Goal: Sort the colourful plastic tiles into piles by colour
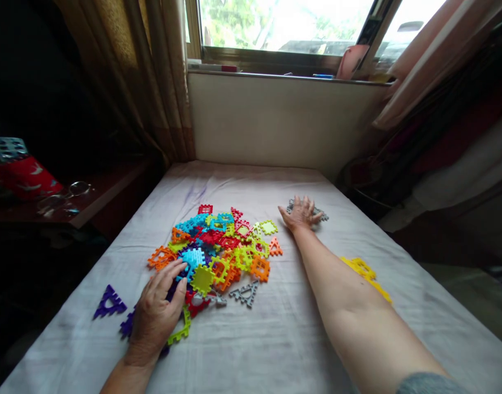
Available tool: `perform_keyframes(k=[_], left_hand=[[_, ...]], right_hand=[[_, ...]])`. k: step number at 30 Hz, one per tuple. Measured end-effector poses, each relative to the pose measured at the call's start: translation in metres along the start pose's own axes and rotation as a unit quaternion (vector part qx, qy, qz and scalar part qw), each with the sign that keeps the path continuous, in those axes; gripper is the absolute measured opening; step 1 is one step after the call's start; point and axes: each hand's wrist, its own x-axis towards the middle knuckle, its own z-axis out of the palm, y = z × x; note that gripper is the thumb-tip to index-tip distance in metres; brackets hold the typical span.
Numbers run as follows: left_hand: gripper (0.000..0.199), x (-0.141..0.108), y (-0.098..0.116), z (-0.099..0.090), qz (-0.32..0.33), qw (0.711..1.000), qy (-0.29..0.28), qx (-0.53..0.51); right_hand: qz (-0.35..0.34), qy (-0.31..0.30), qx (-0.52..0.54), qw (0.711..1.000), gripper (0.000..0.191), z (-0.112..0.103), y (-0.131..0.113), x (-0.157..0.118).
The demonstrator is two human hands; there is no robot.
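A heap of colourful interlocking plastic tiles point(203, 279) lies in the middle, in red, blue, orange, lime and purple. My left hand point(158, 306) rests on its near left edge, thumb apart from the slightly bent fingers, over purple and lime tiles; it grips nothing that I can see. Farther off to the right, my right hand point(300, 213) is spread flat over several grey tiles point(321, 215), partly covering them. A grey triangular tile point(245, 294) lies at the heap's near right side, and a purple triangular tile point(110, 302) lies by itself to the left.
Yellow tiles point(362, 268) lie right of my right forearm, which partly hides them. A pale sheet point(283, 339) covers the surface. Beyond it are a low wall point(283, 120) and a window. Glasses point(79, 189) and a red container point(24, 178) stand on a dark side table at left.
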Motion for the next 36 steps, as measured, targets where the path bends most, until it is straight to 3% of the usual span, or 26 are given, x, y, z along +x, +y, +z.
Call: perform_keyframes(k=[3,6,8,11,14,19,22,27,31,36], left_hand=[[0.027,0.000,0.001,0.000,0.008,1.000,0.001,-0.006],[0.030,0.001,0.007,-0.003,0.036,0.999,-0.008,-0.005],[0.035,0.002,0.012,-0.005,0.064,0.998,-0.030,0.001],[0.039,0.000,0.018,-0.006,0.110,0.990,-0.085,0.020],[0.037,-0.002,0.020,-0.004,0.118,0.984,-0.124,0.039],[0.028,-0.005,0.015,0.001,0.077,0.990,-0.104,0.059],[0.028,-0.005,0.014,0.003,0.065,0.992,-0.087,0.063],[0.029,-0.006,0.014,0.005,0.044,0.995,-0.081,0.048],[0.029,-0.006,0.014,0.006,0.036,0.995,-0.088,0.031],[0.031,-0.006,0.016,0.005,0.042,0.994,-0.093,0.025]], right_hand=[[-0.047,-0.001,0.036,0.998,0.063,-0.005,-0.023,-0.031],[-0.121,-0.068,0.070,0.988,0.060,-0.010,-0.044,-0.081],[-0.208,-0.099,0.092,0.969,0.063,-0.013,-0.052,-0.116],[-0.308,-0.110,0.097,0.940,0.057,-0.016,-0.051,-0.158],[-0.298,-0.093,0.105,0.944,0.044,-0.018,-0.038,-0.180],[-0.284,-0.050,0.139,0.947,0.027,-0.022,-0.016,-0.202],[-0.289,-0.055,0.141,0.945,0.018,-0.026,-0.014,-0.210],[-0.270,-0.072,0.107,0.954,0.018,-0.034,-0.030,-0.195],[-0.298,-0.128,0.036,0.945,0.028,-0.040,-0.049,-0.177],[-0.299,-0.146,0.008,0.943,0.029,-0.041,-0.064,-0.176]])
